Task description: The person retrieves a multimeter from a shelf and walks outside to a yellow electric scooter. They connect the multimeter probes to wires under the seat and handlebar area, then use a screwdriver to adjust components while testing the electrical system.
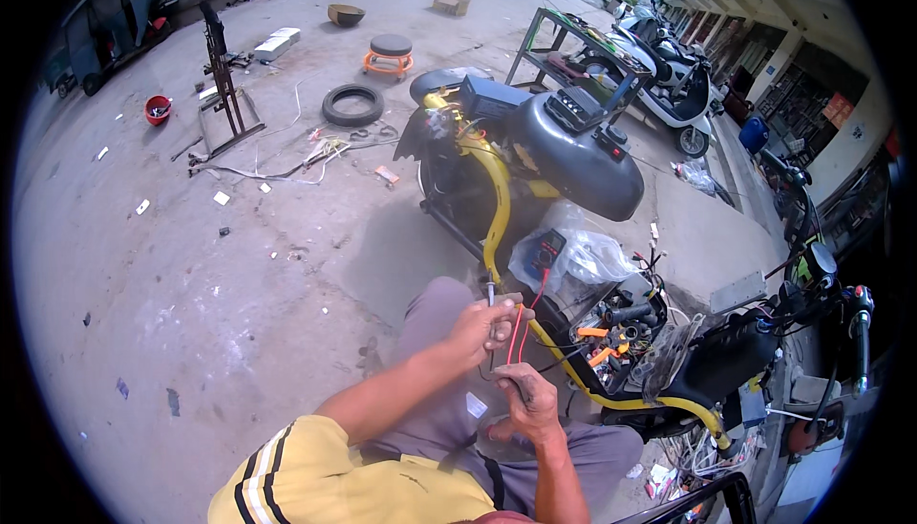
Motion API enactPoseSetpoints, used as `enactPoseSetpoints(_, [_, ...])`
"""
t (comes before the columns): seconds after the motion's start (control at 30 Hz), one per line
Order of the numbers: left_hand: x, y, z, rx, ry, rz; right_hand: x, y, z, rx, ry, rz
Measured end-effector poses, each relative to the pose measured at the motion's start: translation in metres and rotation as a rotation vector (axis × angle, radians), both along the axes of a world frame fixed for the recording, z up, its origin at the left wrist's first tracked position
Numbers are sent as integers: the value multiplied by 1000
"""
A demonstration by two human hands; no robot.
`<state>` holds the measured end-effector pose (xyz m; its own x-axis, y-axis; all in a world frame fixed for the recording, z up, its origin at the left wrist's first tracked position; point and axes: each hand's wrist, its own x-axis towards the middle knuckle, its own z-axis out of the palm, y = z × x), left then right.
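My left hand (480, 329) is closed, its thumb and finger pinching thin red wire (514, 338). A slim grey stick-like piece (491, 293) rises just above these fingers; I cannot tell its kind. Lower and to the right, my right hand (530, 400) is closed around the other end of the red wire, with a dark thin strand near it. A multimeter (546, 249) rests against a clear plastic bag (587, 255), its red lead running down toward my hands. Beside them stands a stripped electric scooter with a yellow frame (499, 204) and an open bay of wiring (616, 328).
The scooter's black seat (583, 156) is tipped up at its rear. Beyond are a tyre (352, 105), a round stool (391, 54), a metal stand (224, 94), a red bucket (158, 110) and a green-framed workbench (583, 56). Parked scooters (683, 94) line the right.
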<state>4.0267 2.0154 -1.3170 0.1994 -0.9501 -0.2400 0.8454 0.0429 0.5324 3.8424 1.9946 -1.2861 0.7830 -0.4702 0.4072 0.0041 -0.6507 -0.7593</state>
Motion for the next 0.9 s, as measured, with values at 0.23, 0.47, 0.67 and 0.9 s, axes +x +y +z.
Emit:
enactPoseSetpoints(0.23, [11, 10, 3, -20, -655, 208, 19, -38, -5, 920, -110, -239])
enactPoseSetpoints(0.47, [17, -4, -9, -149, -1239, 107, 89, -86, -7, 1199, -132, -142])
enactPoseSetpoints(0.67, [56, -28, -1, -172, -1434, 120, 133, -131, 5, 1256, -122, -131])
enactPoseSetpoints(0.9, [86, -42, 12, -159, -1560, 112, 172, -178, 4, 1332, -105, -28])
